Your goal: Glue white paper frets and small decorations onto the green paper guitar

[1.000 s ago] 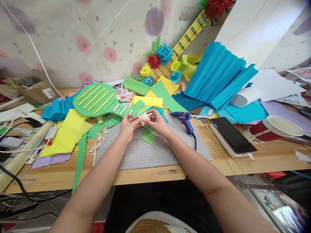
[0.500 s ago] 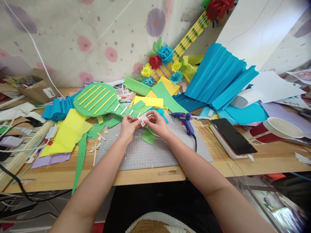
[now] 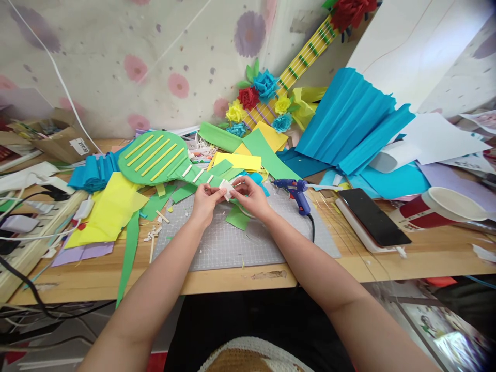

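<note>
Both my hands meet over the far part of a grey cutting mat (image 3: 232, 243). My left hand (image 3: 204, 201) and my right hand (image 3: 251, 195) pinch a small white folded piece of paper (image 3: 226, 188) between their fingertips, held just above the mat. Right behind it lies a green paper guitar shape (image 3: 155, 160) with yellow strips on its body and white strips along its neck. A scrap of green paper (image 3: 237, 218) lies on the mat under my right wrist.
A blue glue gun (image 3: 296, 192) lies right of my hands, its cord running to the table edge. Further right are a black phone (image 3: 372, 217) and a red paper cup (image 3: 437, 206). Yellow, green and blue paper sheets, pleated blue paper (image 3: 349, 124) and paper flowers crowd the back.
The white piece has been turned and shifted slightly between my fingertips; both hands stay in nearly the same spot.
</note>
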A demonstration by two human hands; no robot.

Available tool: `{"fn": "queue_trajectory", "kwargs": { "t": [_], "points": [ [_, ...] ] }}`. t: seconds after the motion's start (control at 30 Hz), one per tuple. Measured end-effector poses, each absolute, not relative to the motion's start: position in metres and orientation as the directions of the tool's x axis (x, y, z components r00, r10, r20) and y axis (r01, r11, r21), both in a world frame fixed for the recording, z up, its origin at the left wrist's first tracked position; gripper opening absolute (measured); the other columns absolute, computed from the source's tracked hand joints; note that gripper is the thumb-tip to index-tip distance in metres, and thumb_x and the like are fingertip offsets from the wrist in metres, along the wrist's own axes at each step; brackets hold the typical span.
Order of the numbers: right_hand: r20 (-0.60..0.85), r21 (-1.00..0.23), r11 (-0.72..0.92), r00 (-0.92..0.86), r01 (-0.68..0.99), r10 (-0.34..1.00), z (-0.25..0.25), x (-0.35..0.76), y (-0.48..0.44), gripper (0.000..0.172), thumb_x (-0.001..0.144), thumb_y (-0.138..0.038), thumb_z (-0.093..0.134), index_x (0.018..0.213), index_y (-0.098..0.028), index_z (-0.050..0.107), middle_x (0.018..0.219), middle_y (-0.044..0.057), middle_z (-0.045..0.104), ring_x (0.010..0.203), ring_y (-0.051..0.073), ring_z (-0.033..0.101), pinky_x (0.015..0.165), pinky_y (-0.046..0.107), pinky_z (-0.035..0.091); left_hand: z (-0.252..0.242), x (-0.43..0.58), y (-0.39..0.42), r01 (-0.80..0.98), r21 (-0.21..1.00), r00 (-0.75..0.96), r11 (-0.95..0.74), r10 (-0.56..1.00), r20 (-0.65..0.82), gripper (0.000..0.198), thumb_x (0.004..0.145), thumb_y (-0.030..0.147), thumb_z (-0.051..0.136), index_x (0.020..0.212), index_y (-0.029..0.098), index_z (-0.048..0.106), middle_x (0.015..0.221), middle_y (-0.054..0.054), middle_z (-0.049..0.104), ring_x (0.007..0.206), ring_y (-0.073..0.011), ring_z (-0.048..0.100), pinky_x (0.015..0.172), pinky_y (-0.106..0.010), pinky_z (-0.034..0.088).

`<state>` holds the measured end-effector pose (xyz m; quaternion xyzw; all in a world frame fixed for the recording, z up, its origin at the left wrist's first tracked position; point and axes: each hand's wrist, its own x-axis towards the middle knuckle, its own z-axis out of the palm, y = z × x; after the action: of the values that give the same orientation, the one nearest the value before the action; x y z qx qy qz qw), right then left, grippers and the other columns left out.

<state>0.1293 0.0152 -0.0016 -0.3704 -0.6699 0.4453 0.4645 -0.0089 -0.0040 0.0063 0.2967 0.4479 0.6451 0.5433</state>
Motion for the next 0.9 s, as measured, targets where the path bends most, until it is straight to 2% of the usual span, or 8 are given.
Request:
{"fn": "queue_trajectory", "kwargs": {
  "t": [0.23, 0.5, 0.67, 0.9],
  "points": [
    [0.325, -0.920, 0.373, -0.299, 0.119, 0.897, -0.0017, 0.1297, 0.0142, 0.024, 0.074, -0.034, 0.059, 0.089, -0.022, 0.045, 0.073, -0.001, 0.062, 0.064, 0.013, 0.059, 0.064, 0.029, 0.047, 0.0064, -0.0075, -0.0038, -0.431, 0.902, -0.262, -0.033, 0.961, -0.090, 0.050, 0.046, 0.016, 0.077, 0.072, 0.020, 0.035, 0.060, 0.008, 0.054, 0.060, -0.0102, 0.058, 0.066, -0.029, 0.050],
    [0.340, -0.889, 0.419, -0.345, 0.186, 0.875, -0.0066, 0.1275, 0.0145, 0.036, 0.071, -0.033, 0.063, 0.097, -0.023, 0.042, 0.083, -0.001, 0.056, 0.065, 0.012, 0.057, 0.060, 0.028, 0.046, 0.0069, -0.0052, -0.0040, -0.408, 0.909, -0.292, -0.083, 0.956, -0.044, 0.050, 0.045, 0.017, 0.078, 0.071, 0.019, 0.036, 0.061, 0.008, 0.055, 0.059, -0.0089, 0.058, 0.063, -0.025, 0.051],
    [0.337, -0.908, 0.399, -0.344, 0.126, 0.876, -0.0089, 0.1272, 0.0170, 0.037, 0.071, -0.030, 0.062, 0.099, -0.023, 0.039, 0.082, -0.001, 0.057, 0.067, 0.013, 0.058, 0.060, 0.028, 0.045, 0.0074, -0.0056, -0.0052, -0.430, 0.901, -0.237, -0.065, 0.970, -0.044, 0.047, 0.045, 0.019, 0.079, 0.073, 0.018, 0.042, 0.065, 0.005, 0.059, 0.063, -0.0103, 0.061, 0.065, -0.027, 0.052],
    [0.338, -0.906, 0.390, -0.275, 0.163, 0.900, -0.0077, 0.1310, 0.0193, 0.032, 0.073, -0.032, 0.058, 0.099, -0.022, 0.041, 0.074, -0.003, 0.055, 0.063, 0.013, 0.056, 0.061, 0.028, 0.044, 0.0097, -0.0068, -0.0063, -0.407, 0.913, -0.200, -0.015, 0.977, -0.073, 0.045, 0.049, 0.016, 0.076, 0.079, 0.018, 0.043, 0.066, 0.003, 0.063, 0.064, -0.0125, 0.063, 0.067, -0.031, 0.054]
  ]
}}
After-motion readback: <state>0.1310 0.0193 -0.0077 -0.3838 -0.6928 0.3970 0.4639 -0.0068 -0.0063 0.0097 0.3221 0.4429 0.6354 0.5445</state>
